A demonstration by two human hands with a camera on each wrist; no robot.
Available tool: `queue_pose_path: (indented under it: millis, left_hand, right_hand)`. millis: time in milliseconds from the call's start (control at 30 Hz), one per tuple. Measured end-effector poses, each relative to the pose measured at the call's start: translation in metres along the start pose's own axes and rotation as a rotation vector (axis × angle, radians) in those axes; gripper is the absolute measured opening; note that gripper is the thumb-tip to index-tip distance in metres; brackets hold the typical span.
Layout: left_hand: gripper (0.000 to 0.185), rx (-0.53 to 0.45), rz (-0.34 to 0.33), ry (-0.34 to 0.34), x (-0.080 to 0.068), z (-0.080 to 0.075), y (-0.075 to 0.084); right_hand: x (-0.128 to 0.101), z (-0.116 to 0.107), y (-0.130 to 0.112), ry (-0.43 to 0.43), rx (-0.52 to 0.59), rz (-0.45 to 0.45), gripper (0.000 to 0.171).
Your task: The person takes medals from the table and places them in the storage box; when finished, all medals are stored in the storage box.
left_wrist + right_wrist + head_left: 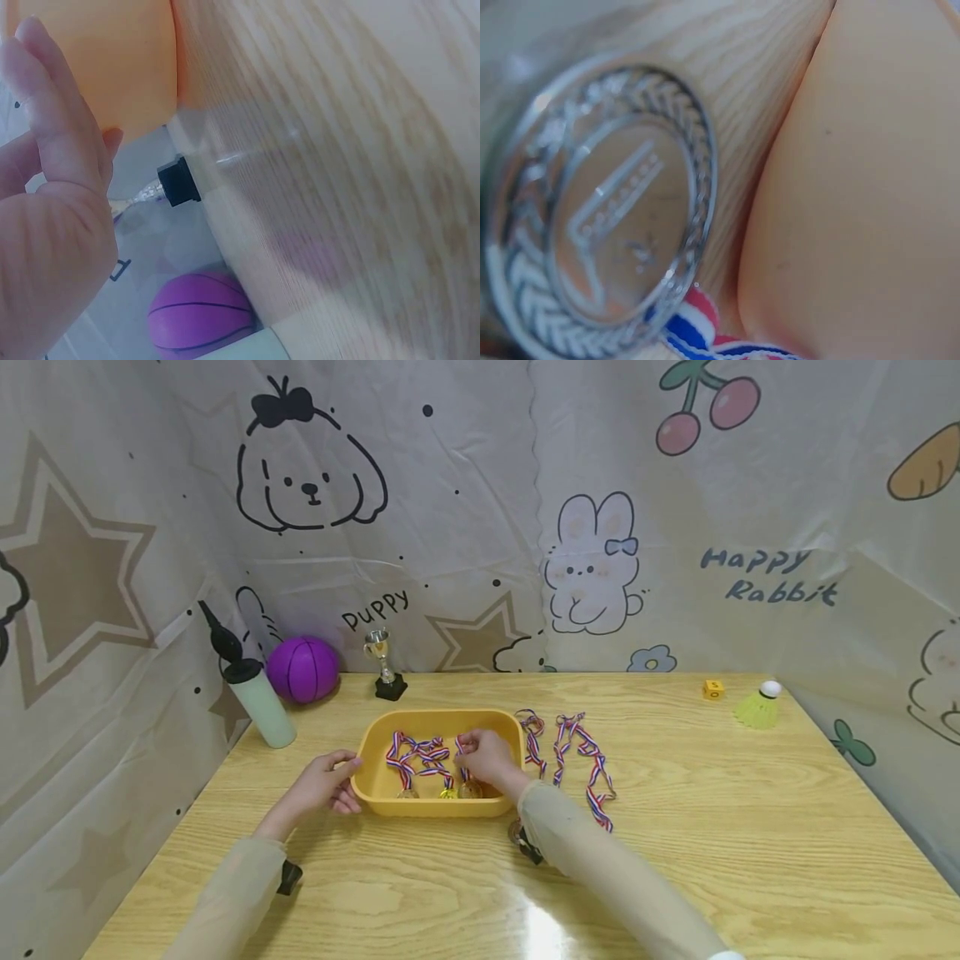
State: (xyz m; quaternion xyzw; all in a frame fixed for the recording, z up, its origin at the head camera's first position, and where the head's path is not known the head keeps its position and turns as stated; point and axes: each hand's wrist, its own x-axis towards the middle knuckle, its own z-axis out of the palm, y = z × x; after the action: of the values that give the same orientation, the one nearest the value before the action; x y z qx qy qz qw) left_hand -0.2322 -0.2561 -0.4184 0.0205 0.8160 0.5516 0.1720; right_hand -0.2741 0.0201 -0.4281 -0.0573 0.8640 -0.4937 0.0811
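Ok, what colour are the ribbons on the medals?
The ribbons are striped red, white and blue, clearest in the head view.

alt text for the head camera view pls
A person's right hand pinches a medal ribbon inside a yellow tray on a wooden table, while the left hand holds the tray's left edge. More ribboned medals lie just right of the tray.
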Motion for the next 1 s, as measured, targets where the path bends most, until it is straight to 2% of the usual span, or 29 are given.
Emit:
queue_pose_path:
  millis: [267,567,667,800,1000]
  left_hand:
    - [0.049,0.014,-0.004,0.004,0.002,0.0,-0.002]
    - [0.047,0.019,-0.001,0.007,0.0,-0.001,0.0]
    - [0.048,0.02,0.005,0.002,0.0,-0.001,0.001]
    - [0.048,0.014,0.003,0.003,0.001,0.0,0.001]
    - [0.048,0.024,0.002,0.007,0.001,0.0,0.0]
  right_hand:
    - [-0.003,-0.002,-0.002,-0.021,0.027,0.001,0.027]
    - [-0.007,-0.011,-0.008,-0.03,-0.052,-0.035,0.033]
    - [-0.008,-0.017,-0.011,-0.04,-0.043,-0.059,0.033]
    - [-0.013,-0.035,-0.02,-0.09,0.019,-0.079,0.035]
    - [-0.021,-0.078,-0.033,-0.147,0.145,-0.078,0.041]
